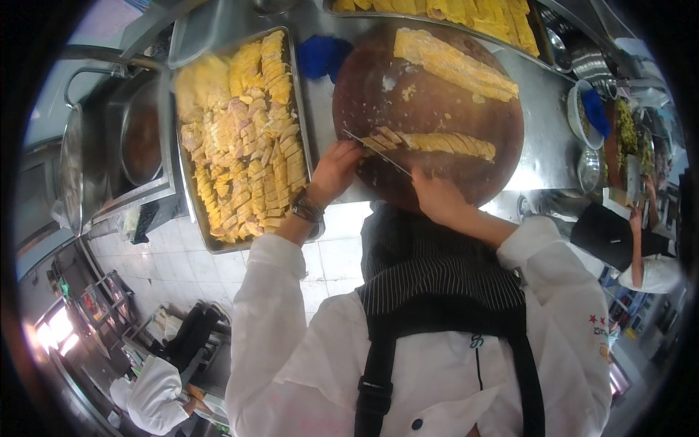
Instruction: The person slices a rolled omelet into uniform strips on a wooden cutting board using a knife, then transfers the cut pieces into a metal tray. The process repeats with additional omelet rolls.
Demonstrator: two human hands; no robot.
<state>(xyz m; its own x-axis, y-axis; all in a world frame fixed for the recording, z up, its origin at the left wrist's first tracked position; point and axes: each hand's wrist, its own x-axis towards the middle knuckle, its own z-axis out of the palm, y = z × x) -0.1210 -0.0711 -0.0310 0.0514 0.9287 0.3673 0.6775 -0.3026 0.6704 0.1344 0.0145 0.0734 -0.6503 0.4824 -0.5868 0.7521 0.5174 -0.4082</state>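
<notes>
My right hand (439, 196) grips a knife (385, 155), whose blade points up and left across the near left part of a round brown chopping board (426, 117). Beside the blade lies a yellow food roll (450, 145), cut into slanted slices. My left hand (339, 166) rests at the roll's left end with bent fingers; whether it pinches a slice is hidden. A wider uncut yellow roll (453, 63) lies at the board's far side. To the left stands a metal tray (303, 131) full of cut yellow slices (240, 158).
Another tray of yellow rolls (437, 8) stands beyond the board. A blue cloth (323, 57) lies between tray and board. At left is a sink (139, 142). Bowls (584, 117) stand to the right. One co-worker (650, 251) is at right, another (158, 388) at lower left.
</notes>
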